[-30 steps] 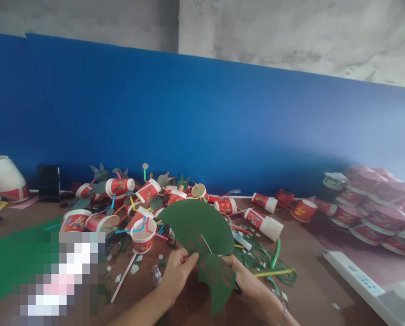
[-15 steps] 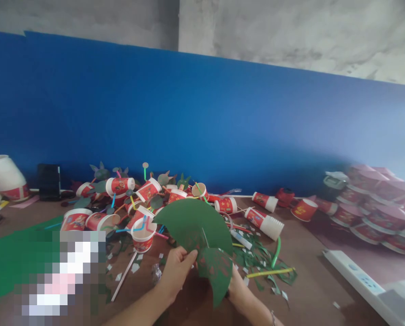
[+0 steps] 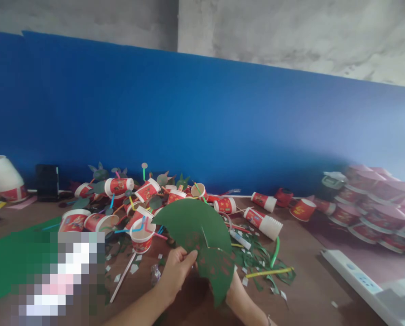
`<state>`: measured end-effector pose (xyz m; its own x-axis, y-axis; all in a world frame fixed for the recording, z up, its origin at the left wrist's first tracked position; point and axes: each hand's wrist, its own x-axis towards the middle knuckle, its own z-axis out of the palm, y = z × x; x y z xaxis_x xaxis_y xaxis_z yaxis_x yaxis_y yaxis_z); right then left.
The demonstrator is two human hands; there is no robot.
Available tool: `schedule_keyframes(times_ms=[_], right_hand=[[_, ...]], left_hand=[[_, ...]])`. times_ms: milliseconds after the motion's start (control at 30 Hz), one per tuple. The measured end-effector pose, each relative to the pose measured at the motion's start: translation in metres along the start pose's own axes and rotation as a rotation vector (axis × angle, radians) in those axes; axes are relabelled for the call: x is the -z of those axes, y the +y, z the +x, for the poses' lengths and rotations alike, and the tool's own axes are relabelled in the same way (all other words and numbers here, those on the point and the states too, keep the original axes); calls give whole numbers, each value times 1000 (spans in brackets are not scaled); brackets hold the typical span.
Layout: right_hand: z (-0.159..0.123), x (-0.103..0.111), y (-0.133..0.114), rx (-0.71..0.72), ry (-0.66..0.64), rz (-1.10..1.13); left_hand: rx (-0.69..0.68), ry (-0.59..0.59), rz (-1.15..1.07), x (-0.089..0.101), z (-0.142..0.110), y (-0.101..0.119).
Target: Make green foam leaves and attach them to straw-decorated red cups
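Observation:
A curved piece of green paper (image 3: 192,226) with a slit near its middle is up in front of me, over the table. My left hand (image 3: 180,267) pinches its lower left edge between thumb and fingers. Behind the paper's lower right part is my right hand (image 3: 235,285); only its wrist side shows, and its fingers are hidden. Left of the paper, a red-and-white paper cup (image 3: 142,242) with bent straws stands upright. A glue tube (image 3: 240,240) lies to the right, among green paper scraps (image 3: 257,253).
Paper cups with straws (image 3: 148,190) are heaped at the back. On the right are stacked cups (image 3: 386,217) and a white power strip (image 3: 352,276). A green sheet (image 3: 19,258) lies at left, partly under a blurred-out patch. A blue wall (image 3: 202,117) rises behind.
The lower right part of the green paper has opened out flatter, so its fold near the slit is less marked. My right hand has shifted slightly; my left keeps its pinch.

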<state>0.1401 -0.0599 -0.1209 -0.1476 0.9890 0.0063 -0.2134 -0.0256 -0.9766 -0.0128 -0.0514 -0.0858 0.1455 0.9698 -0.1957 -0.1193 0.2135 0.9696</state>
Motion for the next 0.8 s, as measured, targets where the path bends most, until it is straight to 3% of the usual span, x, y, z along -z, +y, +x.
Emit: schedule_keyframes(times_ms=[167, 300, 433, 600, 800], right_hand=[[-11, 16, 5, -98, 67, 141], [-12, 18, 3, -54, 154, 29], [-11, 15, -13, -33, 21, -181], [-11, 12, -32, -226, -45, -298], [-18, 11, -57, -422, -181, -255]], left_hand=[[-27, -11, 20, 2, 3, -4], [-23, -26, -4, 3, 6, -5], [-25, -56, -62, 1, 4, 0], [-95, -48, -102, 1, 1, 0], [-225, 12, 70, 3, 3, -8]])
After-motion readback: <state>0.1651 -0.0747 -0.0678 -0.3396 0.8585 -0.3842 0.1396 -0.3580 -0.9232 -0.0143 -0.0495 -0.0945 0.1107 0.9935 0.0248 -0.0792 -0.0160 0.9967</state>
